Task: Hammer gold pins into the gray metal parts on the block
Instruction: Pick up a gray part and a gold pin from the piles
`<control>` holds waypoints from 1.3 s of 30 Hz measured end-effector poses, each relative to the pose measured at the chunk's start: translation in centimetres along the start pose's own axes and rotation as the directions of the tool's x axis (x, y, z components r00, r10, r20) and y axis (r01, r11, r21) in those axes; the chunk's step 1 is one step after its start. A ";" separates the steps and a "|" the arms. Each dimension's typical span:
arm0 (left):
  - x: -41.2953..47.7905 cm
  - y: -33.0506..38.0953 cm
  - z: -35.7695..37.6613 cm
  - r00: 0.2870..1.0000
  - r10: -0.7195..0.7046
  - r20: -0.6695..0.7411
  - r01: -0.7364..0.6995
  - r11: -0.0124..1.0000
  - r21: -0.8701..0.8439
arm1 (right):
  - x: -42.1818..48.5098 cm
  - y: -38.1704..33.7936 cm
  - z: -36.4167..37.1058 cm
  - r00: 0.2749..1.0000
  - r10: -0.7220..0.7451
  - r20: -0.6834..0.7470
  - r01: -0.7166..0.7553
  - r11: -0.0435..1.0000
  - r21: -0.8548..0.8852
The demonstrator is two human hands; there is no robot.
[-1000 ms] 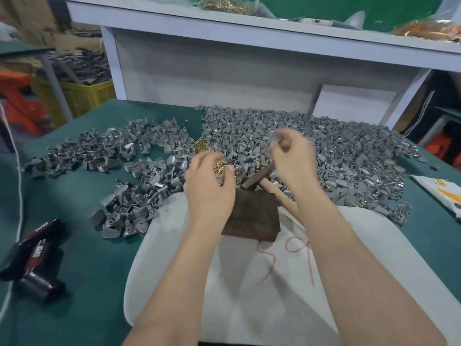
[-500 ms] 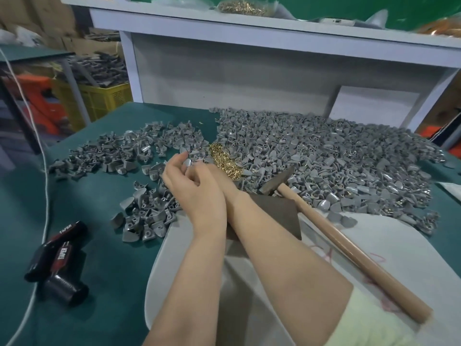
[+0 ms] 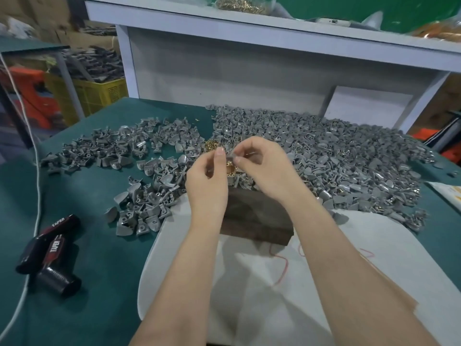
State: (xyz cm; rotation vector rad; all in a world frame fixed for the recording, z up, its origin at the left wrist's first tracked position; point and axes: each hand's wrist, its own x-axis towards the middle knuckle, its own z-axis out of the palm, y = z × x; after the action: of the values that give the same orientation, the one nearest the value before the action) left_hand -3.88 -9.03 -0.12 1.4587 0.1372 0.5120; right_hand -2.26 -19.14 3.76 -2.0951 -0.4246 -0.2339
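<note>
Seating a pin looks like the step in hand: right hand pinches a gray part at frame centre, raised over the block; left hand meets it with curled fingers, thumb up. Whether it grips a pin, cannot tell. Best to push the pin square into its hole, then lay the part flat on the block before any blow. Gold pins lie heaped just behind the block, between the hands. Loose heaps of parts crowd the block's far edge and could slide under the work. Hammer not plainly seen; forearms cover much of the white pad. Black tool and cable at lower left, well apart.
</note>
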 end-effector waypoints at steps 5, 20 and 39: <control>0.4 -0.1 -0.4 0.993 -0.119 -0.005 0.116 0.978 -0.174 | 0.6 -0.3 0.8 0.996 -0.019 0.082 0.014 0.998 0.061; 1.6 -0.5 -1.3 0.906 -0.308 -0.291 0.102 0.826 -0.555 | 6.8 2.3 8.6 0.896 0.390 0.215 -0.111 0.663 -0.740; 0.1 0.2 0.0 0.971 -0.029 -0.237 -0.022 0.977 -0.211 | 7.1 1.1 6.9 0.858 0.435 0.274 -0.216 0.788 -0.576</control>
State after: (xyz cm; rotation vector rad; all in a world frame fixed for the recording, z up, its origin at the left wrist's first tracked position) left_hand -3.85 -8.93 0.11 1.1842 0.2683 0.6788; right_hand 4.74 -12.35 1.60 -2.7356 -0.2214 0.3366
